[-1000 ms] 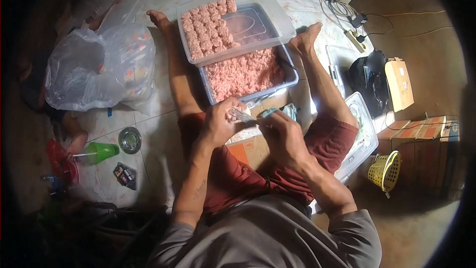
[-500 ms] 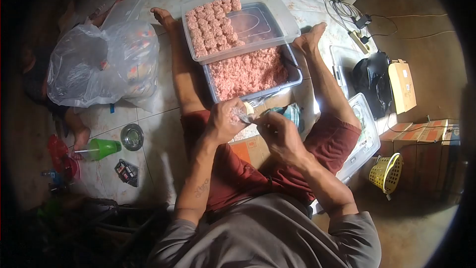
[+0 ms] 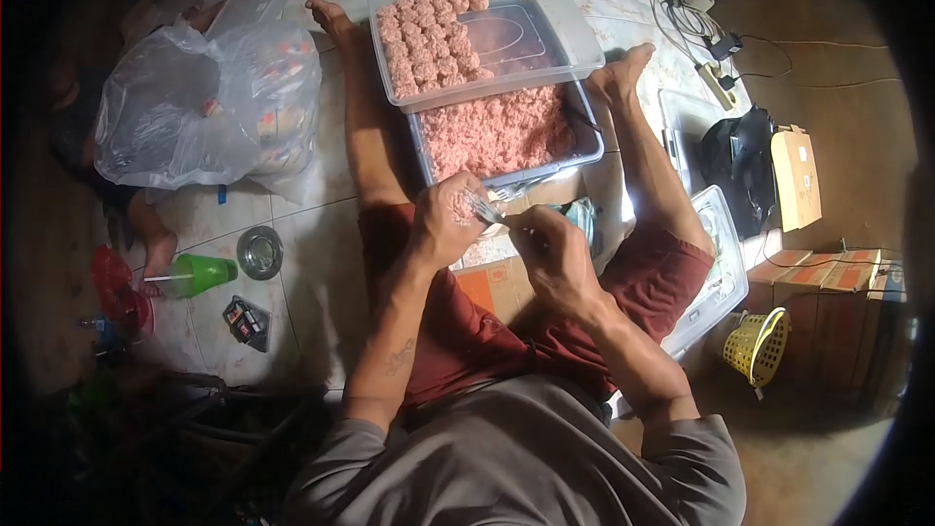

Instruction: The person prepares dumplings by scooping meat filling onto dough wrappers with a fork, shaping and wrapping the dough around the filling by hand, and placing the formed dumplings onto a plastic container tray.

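My right hand (image 3: 557,258) is closed around the handle of a metal fork (image 3: 484,207), whose tines reach left into my left hand (image 3: 443,226). My left hand is curled round a small lump of pink crumbly mixture (image 3: 462,210), and the fork tines touch it. Just beyond both hands is a blue-grey tub (image 3: 421,148) filled with loose pink mixture (image 3: 497,136). Across the far part of that tub lies a clear plastic tray (image 3: 555,76). Rows of rough pink balls (image 3: 425,43) cover the tray's left part.
On the left are a big clear plastic bag (image 3: 156,127), a person's foot (image 3: 160,251), a green cup (image 3: 206,271) and a round glass dish (image 3: 260,253). To the right are a plastic lid (image 3: 726,263), a black bag (image 3: 737,170), a yellow basket (image 3: 756,346) and cables (image 3: 672,15).
The fork has moved up a little against the lump in my left hand, and its tines show more plainly. The whole view has shifted slightly; the rows of balls look unchanged.
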{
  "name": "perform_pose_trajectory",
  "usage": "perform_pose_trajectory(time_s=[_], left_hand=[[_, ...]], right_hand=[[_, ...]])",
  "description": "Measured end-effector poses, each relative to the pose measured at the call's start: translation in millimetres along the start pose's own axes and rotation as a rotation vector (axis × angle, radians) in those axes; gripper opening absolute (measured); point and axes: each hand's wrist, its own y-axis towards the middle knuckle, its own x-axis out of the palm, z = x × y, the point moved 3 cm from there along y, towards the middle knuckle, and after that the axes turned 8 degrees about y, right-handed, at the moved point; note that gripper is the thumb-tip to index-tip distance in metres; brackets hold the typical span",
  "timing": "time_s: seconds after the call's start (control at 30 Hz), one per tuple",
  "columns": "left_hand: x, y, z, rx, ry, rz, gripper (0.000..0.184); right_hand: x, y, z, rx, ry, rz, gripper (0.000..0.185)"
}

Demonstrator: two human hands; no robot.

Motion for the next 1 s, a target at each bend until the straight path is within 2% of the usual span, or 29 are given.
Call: perform_pose_trajectory(time_s=[0.03,0.07,0.1,0.13,0.2,0.23,0.27,0.33,0.37,0.4,0.47,0.5,0.53,0.6,0.63,0.67,0.7,0.73,0.77,0.8,0.87,0.9,0.93,1.0], left_hand=[[2,1,0,0.006,-0.174,0.05,0.026],[3,1,-1,0.011,-0.349,0.101,0.025],[-3,-6,-7,-0.088,-0.437,-0.012,0.026],[-2,-4,-10,-0.085,-0.436,-0.011,0.026],[1,1,-10,0.02,-0.12,0.028,0.03],[8,9,-7,0.116,0.015,0.118,0.031],[5,7,-7,0.125,0.017,0.123,0.031],[-9,-3,4,0.056,-0.257,0.037,0.03],[-4,-8,-11,-0.071,-0.482,-0.034,0.033],[-3,-5,-11,-0.073,-0.482,-0.038,0.033],[3,3,-7,0.056,0.056,-0.053,0.037],[8,4,-20,0.045,0.058,-0.041,0.044],[7,4,-20,0.055,0.058,-0.034,0.044],[5,-1,-25,-0.053,-0.195,0.013,0.045],[4,-2,-24,-0.058,-0.211,-0.004,0.055],[3,-2,-16,-0.06,-0.213,-0.003,0.055],[2,1,-5,-0.121,-0.386,-0.004,0.064],[0,6,2,-0.178,-0.56,-0.004,0.074],[-7,13,4,-0.14,-0.364,0.006,0.086],[-7,17,7,-0.14,-0.369,0.009,0.086],[-7,29,15,-0.045,-0.672,0.061,0.085],[-11,31,14,-0.063,-0.691,0.08,0.086],[-15,34,16,-0.065,-0.695,0.078,0.086],[-27,36,17,-0.025,-0.643,0.271,0.086]], right_hand=[[-4,4,0,-0.062,-0.039,0.013,0.009],[-10,-3,2,0.12,0.222,0.053,0.009],[-16,-5,-2,0.158,0.246,0.116,0.009],[-20,-5,-2,0.195,0.271,0.181,0.01],[-9,-1,1,0.064,0.088,-0.05,0.012],[-6,-3,6,0.039,0.056,-0.029,0.012],[-5,-1,10,0.005,0.022,-0.009,0.013],[-20,-7,9,0.159,0.287,0.122,0.015],[-22,-8,8,0.201,0.386,0.188,0.014],[-21,-5,9,0.205,0.388,0.19,0.014],[-12,6,7,0.043,0.066,-0.127,0.01],[-15,12,8,-0.035,0.007,-0.08,0.009],[-25,21,12,-0.018,-0.066,-0.028,0.011],[-48,49,25,-0.059,-0.262,0.107,0.017],[-53,62,35,-0.113,-0.328,0.086,0.019],[-56,72,40,-0.171,-0.395,0.065,0.02],[-57,79,33,-0.157,-0.431,-0.076,0.028],[-54,83,19,-0.166,-0.438,-0.077,0.028],[-40,86,5,-0.18,-0.369,-0.121,0.037],[-27,90,-3,-0.187,-0.298,-0.166,0.047],[-7,103,-3,-0.206,-0.267,-0.199,0.055],[-4,117,-16,-0.357,-0.236,-0.247,0.039],[-3,133,-21,-0.352,-0.238,-0.248,0.039],[-5,172,-22,-0.304,-0.265,-0.193,0.019]])
